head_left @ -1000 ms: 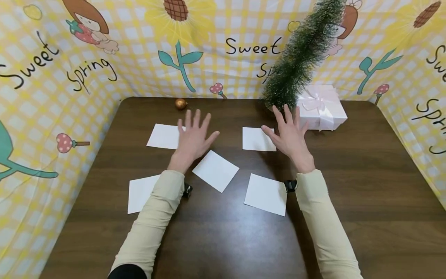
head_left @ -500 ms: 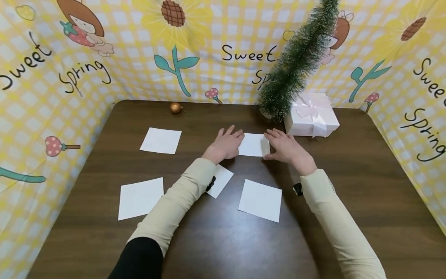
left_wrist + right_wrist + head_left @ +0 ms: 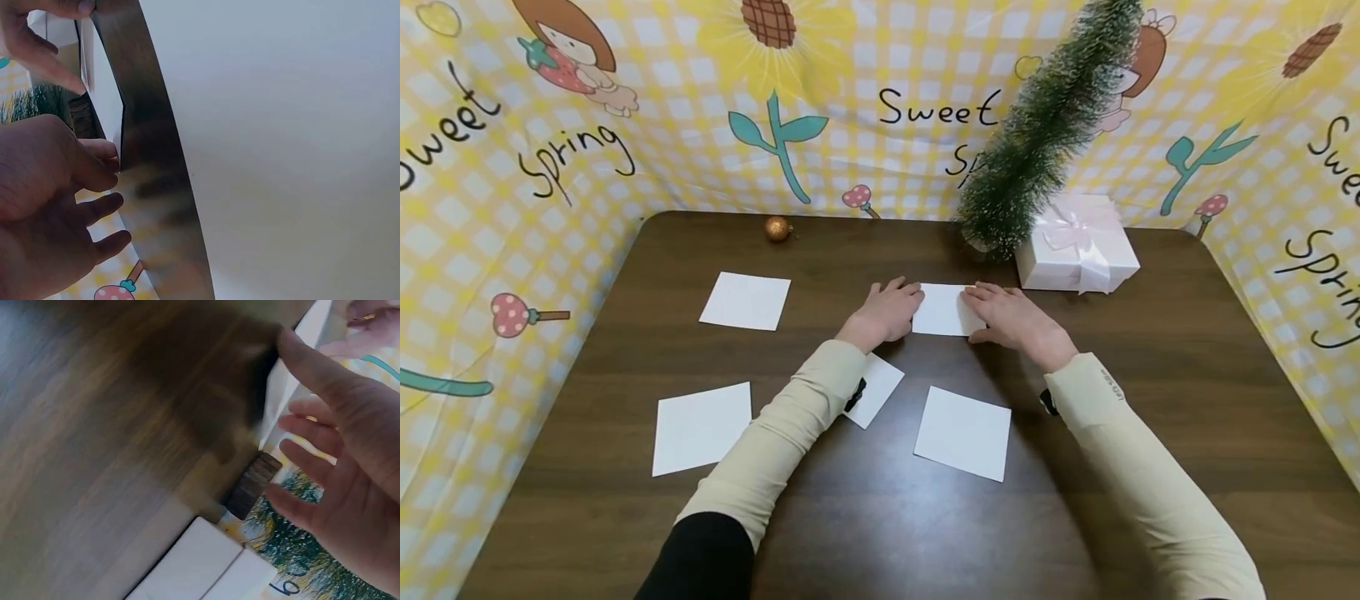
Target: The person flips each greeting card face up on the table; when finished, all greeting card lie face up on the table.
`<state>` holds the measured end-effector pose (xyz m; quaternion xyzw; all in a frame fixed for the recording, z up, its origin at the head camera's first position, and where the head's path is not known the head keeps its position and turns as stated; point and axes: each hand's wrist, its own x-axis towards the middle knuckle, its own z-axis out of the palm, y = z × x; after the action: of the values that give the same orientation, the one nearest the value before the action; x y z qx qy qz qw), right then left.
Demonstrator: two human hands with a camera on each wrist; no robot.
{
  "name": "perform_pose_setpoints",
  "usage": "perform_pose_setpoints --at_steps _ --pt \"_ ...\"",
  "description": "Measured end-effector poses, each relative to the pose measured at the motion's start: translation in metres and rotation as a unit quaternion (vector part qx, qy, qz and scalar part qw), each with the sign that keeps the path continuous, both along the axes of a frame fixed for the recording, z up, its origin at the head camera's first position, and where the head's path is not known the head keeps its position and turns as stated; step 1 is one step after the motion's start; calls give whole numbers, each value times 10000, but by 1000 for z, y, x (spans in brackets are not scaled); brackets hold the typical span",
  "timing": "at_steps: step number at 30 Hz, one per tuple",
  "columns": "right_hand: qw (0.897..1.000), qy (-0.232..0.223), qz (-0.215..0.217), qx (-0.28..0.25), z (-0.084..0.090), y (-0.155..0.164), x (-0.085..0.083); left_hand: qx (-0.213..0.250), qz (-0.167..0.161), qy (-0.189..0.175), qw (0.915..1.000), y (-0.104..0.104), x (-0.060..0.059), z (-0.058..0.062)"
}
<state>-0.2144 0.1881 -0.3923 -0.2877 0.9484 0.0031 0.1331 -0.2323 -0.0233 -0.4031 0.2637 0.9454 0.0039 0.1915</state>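
A white paper card point(image 3: 940, 310) lies at the back of the table, between my two hands. My left hand point(image 3: 883, 315) is at its left edge, fingers relaxed; in the left wrist view its thumb and index fingertip meet at a corner of the card point(image 3: 105, 78). From the other side, my right hand point(image 3: 1015, 323) rests on the card's right edge with extended fingers. Its thumb point(image 3: 312, 365) lies along the card's edge in the right wrist view. Under my left wrist, another white card point(image 3: 876, 390) is partly covered.
More white cards lie around: one back left point(image 3: 746, 301), one front left point(image 3: 702, 427), one front right point(image 3: 962, 433). A gold bauble point(image 3: 777, 228) sits near the back edge. A small artificial tree point(image 3: 1037, 150) and a white gift box point(image 3: 1078, 246) stand back right.
My left hand has moved right, from the back-left card to the back-middle one. My right hand has come down onto that card's right edge and slid slightly left over it.
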Motion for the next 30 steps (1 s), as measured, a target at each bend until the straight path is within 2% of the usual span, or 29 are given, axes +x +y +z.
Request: perform_pose_setpoints --at_steps 6,9,12,15,18,21,24,28,30 --pt "9961 665 578 -71 -5 4 2 -66 -49 137 9999 3 1 1" --pt "9885 1073 1047 205 -5 6 5 -89 -50 178 9998 4 2 0" --pt "9807 1283 1408 448 -4 8 8 -88 -42 202 9997 3 2 -1" --pt "9753 1421 1640 421 -3 12 9 -3 -44 146 9999 1 2 -4" --pt "9633 1865 1918 235 -3 16 9 106 -83 47 9999 -2 0 -4" --pt "9464 2433 2122 -97 -6 20 5 301 -115 -27 9995 -7 0 -3" --pt "9355 2815 2036 -637 -7 23 3 787 -222 217 9964 -9 0 -3" --pt "9369 2802 1569 -1382 -3 23 1 1649 -389 782 9824 -11 1 -3" --pt "9385 2641 1228 -1856 0 22 0 1991 -388 820 9758 -13 2 -2"
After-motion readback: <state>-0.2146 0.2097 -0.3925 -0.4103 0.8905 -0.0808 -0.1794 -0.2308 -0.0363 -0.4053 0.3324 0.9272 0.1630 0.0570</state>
